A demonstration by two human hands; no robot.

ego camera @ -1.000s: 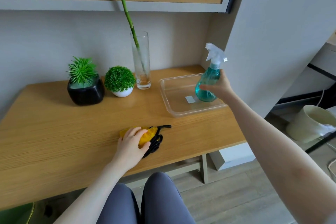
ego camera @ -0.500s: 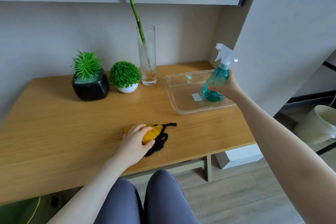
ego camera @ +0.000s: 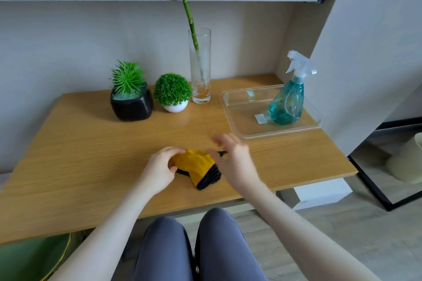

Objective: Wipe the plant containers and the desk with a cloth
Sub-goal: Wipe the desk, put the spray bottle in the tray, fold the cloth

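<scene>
A yellow cloth with a black underside (ego camera: 196,164) lies bunched near the front of the wooden desk (ego camera: 91,143). My left hand (ego camera: 159,169) grips its left end. My right hand (ego camera: 233,159), blurred and with fingers spread, is at the cloth's right edge; whether it touches the cloth I cannot tell. At the back stand a black pot with a spiky green plant (ego camera: 131,104), a white pot with a round green plant (ego camera: 175,107) and a tall glass vase (ego camera: 201,68) holding a bamboo stem.
A teal spray bottle (ego camera: 287,105) stands in a transparent plastic tray (ego camera: 242,125) at the desk's back right. A shelf and cabinet hang above the desk. On the floor to the right are a black frame and a cream bucket (ego camera: 408,162). My knees are under the desk's front edge.
My right hand let go of the spray bottle, which now stands in the tray, and moved left and down to the cloth. My left hand has gathered the cloth.
</scene>
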